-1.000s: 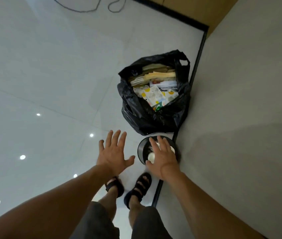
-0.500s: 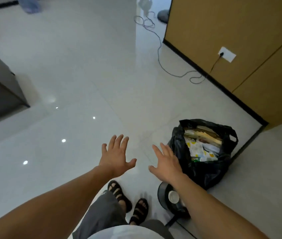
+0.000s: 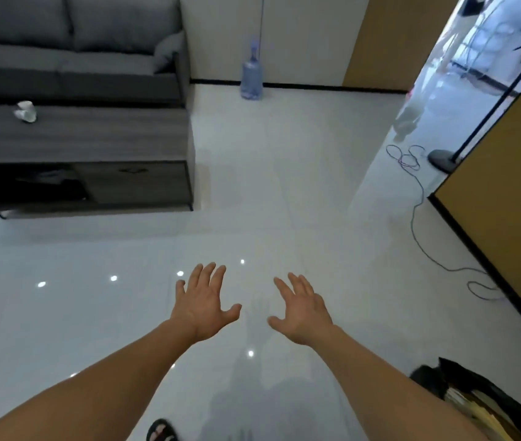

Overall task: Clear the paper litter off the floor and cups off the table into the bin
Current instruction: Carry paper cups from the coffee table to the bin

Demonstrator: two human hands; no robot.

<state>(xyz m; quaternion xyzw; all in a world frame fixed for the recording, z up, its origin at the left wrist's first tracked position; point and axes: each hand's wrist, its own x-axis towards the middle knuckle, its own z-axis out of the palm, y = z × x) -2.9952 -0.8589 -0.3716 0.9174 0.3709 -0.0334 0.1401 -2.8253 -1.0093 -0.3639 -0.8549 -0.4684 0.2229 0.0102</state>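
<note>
Evidently free for fetching, left hand (image 3: 203,305) and right hand (image 3: 303,308) hover splayed and empty, well short of the dark wood-grain low table (image 3: 109,135) bearing a crumpled white paper cup (image 3: 25,111).

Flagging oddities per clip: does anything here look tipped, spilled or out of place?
Yes. A white cup looks tipped over on the dark table, near its left end. A loose cable trails across the floor by the brown wall. No spill is visible.

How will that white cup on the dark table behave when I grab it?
The white cup looks thin and crumpled, so it is probably very light and easily squashed. It seems to lie tilted on the table, so a push may roll it.
</note>
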